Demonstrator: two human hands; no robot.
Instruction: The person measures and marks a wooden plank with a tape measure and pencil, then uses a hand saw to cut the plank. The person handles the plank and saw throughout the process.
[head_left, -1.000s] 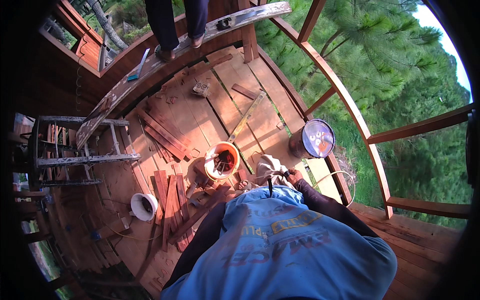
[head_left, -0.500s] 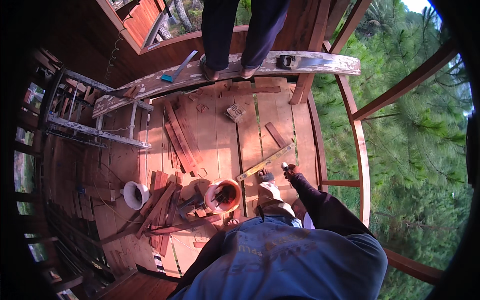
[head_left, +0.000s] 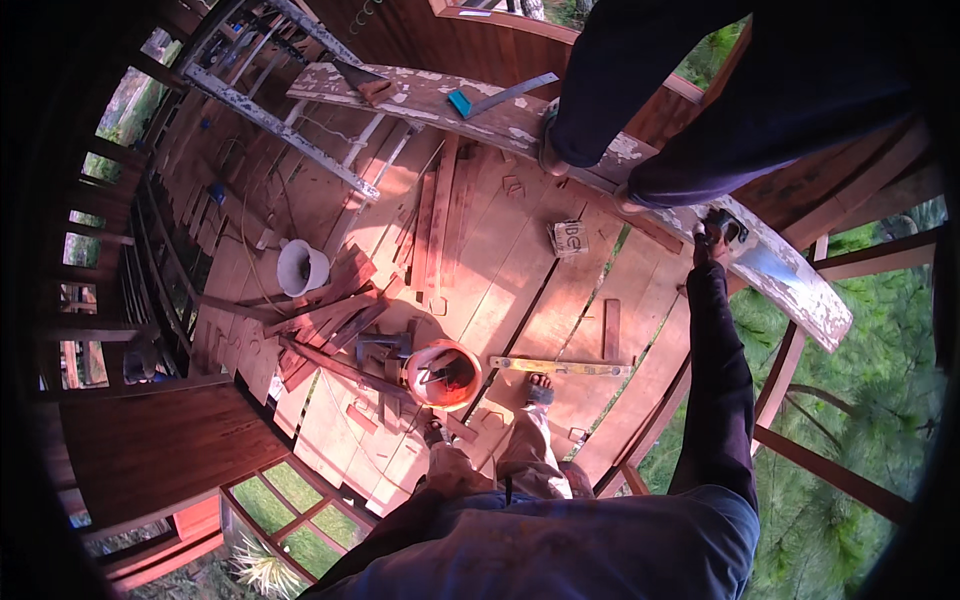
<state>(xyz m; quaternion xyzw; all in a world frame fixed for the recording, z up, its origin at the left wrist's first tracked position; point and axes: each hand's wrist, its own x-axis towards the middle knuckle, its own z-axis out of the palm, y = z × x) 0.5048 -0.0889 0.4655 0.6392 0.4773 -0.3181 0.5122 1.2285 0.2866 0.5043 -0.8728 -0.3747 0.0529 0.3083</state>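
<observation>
From the head view, the person stands on a wooden floor (head_left: 520, 270) made of reddish boards. Their right arm in a dark sleeve reaches far up and out. The right hand (head_left: 712, 232) is closed around a small dark tool (head_left: 733, 229), right at the white painted plank (head_left: 640, 165). The tool is too small to tell what kind it is. The left hand is not in the picture, so I cannot tell what it is doing.

The plank is old and its paint is peeling. It lies across high up, like a walkway. Another person stands on it in dark trousers (head_left: 690, 90). Only the legs show. A handsaw (head_left: 362, 82) and a square with a blue end (head_left: 497, 97) lie on the plank, well away from the hand.

Down on the floor, an orange bucket (head_left: 442, 374) with tools in it sits near the person's feet. A long yellow level (head_left: 560, 367) lies just beside it. A white bucket (head_left: 301, 267) stands farther off, next to a pile of wood scraps (head_left: 335, 320). A ladder (head_left: 290, 130) lies across the upper left. Green trees (head_left: 860, 400) show past the railing.
</observation>
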